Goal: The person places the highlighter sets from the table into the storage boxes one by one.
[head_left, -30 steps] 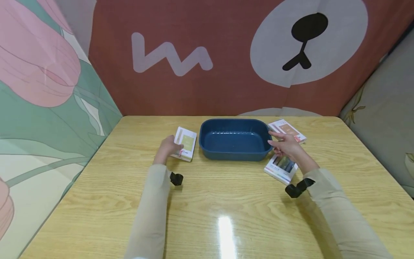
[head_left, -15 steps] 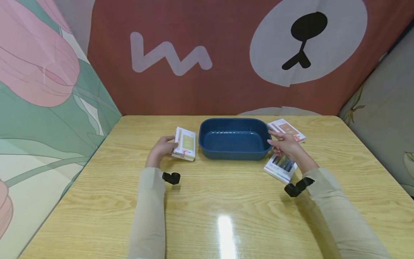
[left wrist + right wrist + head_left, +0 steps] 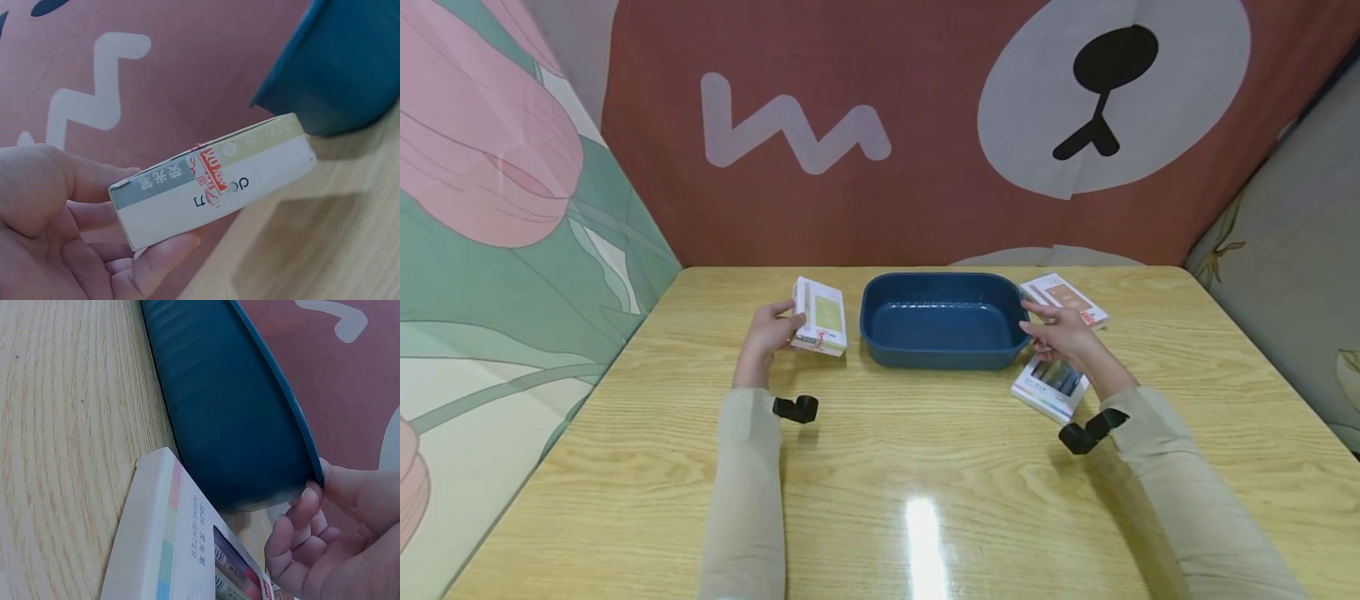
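Note:
My left hand grips a white highlighter box with a yellow-green panel by its left side. In the left wrist view this box is tilted, held between thumb and fingers above the table. The blue bin stands to its right. At the bin's right end my right hand pinches the rim, thumb on one side and curled fingers on the other, as the right wrist view shows. Beneath that hand lies a highlighter box with a window, its pens visible. Behind it is a box with an orange panel.
The wooden table carries everything. A brown printed backdrop rises right behind its far edge, and patterned cloths hang at the left and right sides. Both wrists wear black camera mounts.
My left hand has shifted its hold to the box's left side, then raised and tilted the box, moving it slightly left and away. My right hand and the bin have stayed put.

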`<state>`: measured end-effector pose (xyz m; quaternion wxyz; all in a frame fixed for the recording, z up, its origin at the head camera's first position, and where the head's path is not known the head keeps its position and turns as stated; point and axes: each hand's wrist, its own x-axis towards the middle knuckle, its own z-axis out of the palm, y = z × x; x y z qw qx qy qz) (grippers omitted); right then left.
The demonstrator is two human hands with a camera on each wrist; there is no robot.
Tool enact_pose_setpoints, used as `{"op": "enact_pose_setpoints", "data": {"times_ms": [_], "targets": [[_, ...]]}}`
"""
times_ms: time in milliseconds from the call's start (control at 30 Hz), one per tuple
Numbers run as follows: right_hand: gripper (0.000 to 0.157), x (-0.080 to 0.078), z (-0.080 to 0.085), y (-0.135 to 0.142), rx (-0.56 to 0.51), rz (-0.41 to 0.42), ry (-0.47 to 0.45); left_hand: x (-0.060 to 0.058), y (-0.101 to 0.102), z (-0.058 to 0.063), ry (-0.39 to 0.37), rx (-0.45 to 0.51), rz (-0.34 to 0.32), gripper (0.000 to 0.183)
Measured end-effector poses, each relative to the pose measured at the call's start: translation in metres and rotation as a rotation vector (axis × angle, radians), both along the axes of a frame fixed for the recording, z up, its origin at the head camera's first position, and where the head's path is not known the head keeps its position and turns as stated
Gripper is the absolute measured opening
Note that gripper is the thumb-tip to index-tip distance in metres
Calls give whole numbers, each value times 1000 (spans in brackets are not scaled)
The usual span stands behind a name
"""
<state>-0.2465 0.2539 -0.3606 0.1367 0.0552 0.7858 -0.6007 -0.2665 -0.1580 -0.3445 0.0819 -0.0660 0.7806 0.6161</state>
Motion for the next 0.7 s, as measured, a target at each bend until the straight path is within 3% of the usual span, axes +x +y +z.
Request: {"op": "enact_pose_setpoints", "data": {"times_ms": [233, 700], "targets": [[56, 1, 1, 0, 3, 10, -1, 4, 3, 11, 28, 13, 31, 51], [56, 0, 0, 1, -11, 16, -8, 13, 19, 37, 153, 14, 112, 49]]}}
